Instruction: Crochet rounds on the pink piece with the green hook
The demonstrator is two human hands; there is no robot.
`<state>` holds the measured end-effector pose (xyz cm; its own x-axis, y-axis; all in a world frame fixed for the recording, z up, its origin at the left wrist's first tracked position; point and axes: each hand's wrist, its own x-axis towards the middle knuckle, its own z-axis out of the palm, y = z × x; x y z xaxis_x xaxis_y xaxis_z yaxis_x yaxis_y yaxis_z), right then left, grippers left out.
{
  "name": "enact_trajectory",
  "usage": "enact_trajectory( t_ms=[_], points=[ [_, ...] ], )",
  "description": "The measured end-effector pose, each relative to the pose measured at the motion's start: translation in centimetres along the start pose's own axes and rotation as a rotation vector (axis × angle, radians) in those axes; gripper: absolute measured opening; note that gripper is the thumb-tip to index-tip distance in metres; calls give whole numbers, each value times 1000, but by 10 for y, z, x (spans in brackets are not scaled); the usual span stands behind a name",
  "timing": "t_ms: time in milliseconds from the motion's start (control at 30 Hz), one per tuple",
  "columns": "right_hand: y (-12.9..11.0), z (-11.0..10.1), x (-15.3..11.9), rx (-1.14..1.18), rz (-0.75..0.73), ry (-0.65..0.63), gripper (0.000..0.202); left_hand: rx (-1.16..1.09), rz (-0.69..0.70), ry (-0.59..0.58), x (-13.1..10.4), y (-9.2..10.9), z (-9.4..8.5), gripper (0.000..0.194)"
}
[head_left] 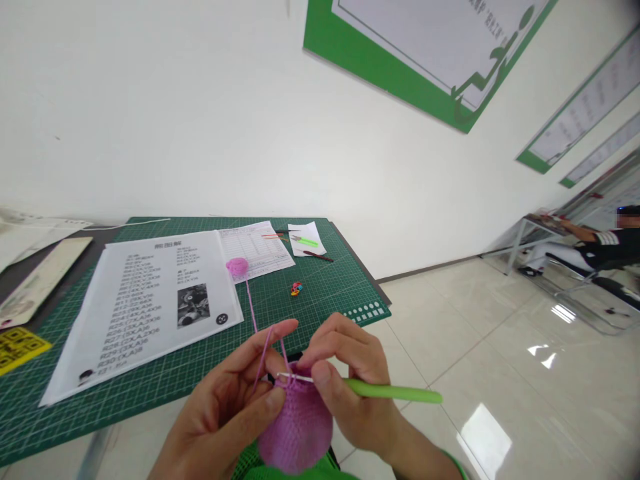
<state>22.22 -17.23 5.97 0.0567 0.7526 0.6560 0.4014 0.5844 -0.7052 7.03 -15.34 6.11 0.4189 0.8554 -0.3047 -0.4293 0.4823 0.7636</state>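
Observation:
A rounded purple crochet piece (296, 430) hangs between my hands, its upper edge upward. My left hand (230, 400) pinches that edge at its left side, with purple yarn (251, 303) looped over the raised index finger. My right hand (353, 377) is closed round a crochet hook with a light green handle (400, 391); its metal tip lies at the edge stitches, near my left thumb. From my left hand the yarn runs up to a small purple yarn ball (237, 267) on the papers.
On the green cutting mat (270, 303) lie a printed pattern sheet (150, 300), a form (260, 243), small colourful markers (297, 288) and a light green tool (306, 241). A seated person (613, 243) is at a far table, right.

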Motion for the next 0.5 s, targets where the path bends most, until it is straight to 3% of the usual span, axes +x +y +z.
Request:
enact_trajectory(
  t_ms=[200, 333, 500],
  points=[
    [2, 4, -1, -45, 74, -25, 30, 36, 40, 10, 2, -5, 2, 49],
    [4, 9, 0, -163, -37, 35, 32, 169, 167, 91, 3, -10, 5, 51],
    [14, 18, 0, -401, -271, 103, 35, 195, 212, 132, 3, -23, 9, 57]
  ],
)
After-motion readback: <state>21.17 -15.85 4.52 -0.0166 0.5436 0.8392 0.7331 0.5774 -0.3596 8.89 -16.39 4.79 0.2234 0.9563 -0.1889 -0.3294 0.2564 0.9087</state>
